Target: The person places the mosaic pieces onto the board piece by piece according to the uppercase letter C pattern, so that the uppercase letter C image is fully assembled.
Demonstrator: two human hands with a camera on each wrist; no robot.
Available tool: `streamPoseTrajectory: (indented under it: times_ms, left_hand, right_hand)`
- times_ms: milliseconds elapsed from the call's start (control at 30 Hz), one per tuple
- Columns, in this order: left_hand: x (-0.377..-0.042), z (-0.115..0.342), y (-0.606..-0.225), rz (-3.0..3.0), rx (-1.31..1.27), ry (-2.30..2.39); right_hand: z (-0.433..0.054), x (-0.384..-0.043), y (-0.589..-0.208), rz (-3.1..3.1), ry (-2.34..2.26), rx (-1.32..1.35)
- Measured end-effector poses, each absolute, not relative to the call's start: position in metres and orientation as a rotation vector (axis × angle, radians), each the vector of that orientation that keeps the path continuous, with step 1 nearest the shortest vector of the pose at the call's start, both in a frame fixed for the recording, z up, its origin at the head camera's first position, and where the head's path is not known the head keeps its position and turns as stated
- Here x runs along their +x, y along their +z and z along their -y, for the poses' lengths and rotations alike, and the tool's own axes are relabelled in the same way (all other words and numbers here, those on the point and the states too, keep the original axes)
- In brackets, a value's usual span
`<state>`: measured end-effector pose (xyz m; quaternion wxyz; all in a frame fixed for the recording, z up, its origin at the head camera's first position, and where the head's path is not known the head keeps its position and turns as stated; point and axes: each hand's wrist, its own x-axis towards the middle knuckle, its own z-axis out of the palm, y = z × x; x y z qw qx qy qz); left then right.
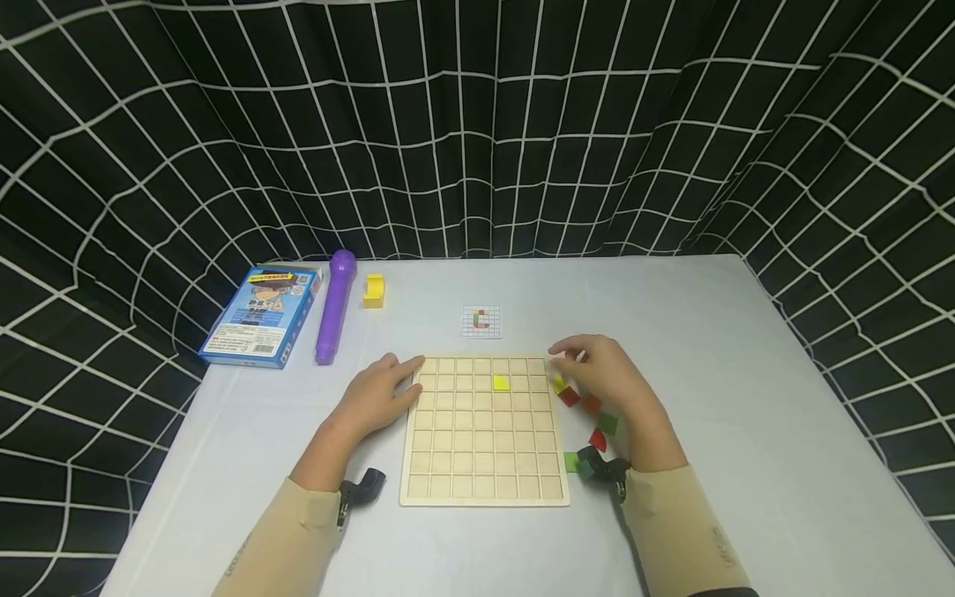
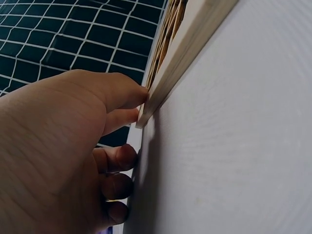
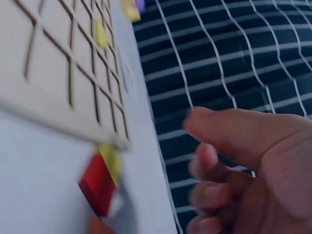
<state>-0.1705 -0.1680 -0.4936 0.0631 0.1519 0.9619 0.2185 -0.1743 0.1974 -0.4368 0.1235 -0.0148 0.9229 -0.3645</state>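
A pale wooden grid board (image 1: 462, 448) lies on the table, with one yellow piece (image 1: 501, 382) in a cell of its second row from the far side. At the board's far left corner, my left hand (image 1: 376, 396) touches the edge with thumb and index finger; its other fingers bend loosely in the left wrist view. My right hand (image 1: 600, 369) hovers by the far right corner, loosely bent and holding nothing. Under and near it lie another yellow piece (image 1: 559, 384), a dark red piece (image 1: 569, 396), an orange piece (image 1: 591, 404), a green piece (image 1: 608, 424) and a red rounded piece (image 1: 598, 439).
A light green piece (image 1: 571, 462) sits against the board's right edge, partly behind the right wrist camera. Beyond the board lies a small pattern card (image 1: 481, 322). To the far left are a blue box (image 1: 261, 319), a purple stick (image 1: 336, 307) and a yellow block (image 1: 374, 292).
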Motion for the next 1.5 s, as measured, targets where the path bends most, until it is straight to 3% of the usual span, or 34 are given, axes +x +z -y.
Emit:
streamPoseTrajectory:
  times_ms: [667,1000,1233,1500]
  left_hand:
    - [-0.173,0.165,-0.494,-2.932,0.498,0.62]
    - [-0.171,0.166,-0.495,-2.918,0.463,0.651]
    - [-0.17,0.168,-0.497,-2.917,0.45,0.659]
    - [-0.172,0.169,-0.5,-2.921,0.472,0.662]
  right_hand:
    - [-0.216,-0.173,-0.446,-2.505,-0.797,0.097]
    - [-0.221,-0.172,-0.428,-2.557,-0.783,0.034]
    - [-0.2,-0.172,-0.41,-2.607,-0.929,-0.06]
    - [-0.163,-0.172,-0.418,-2.703,-0.933,-0.21]
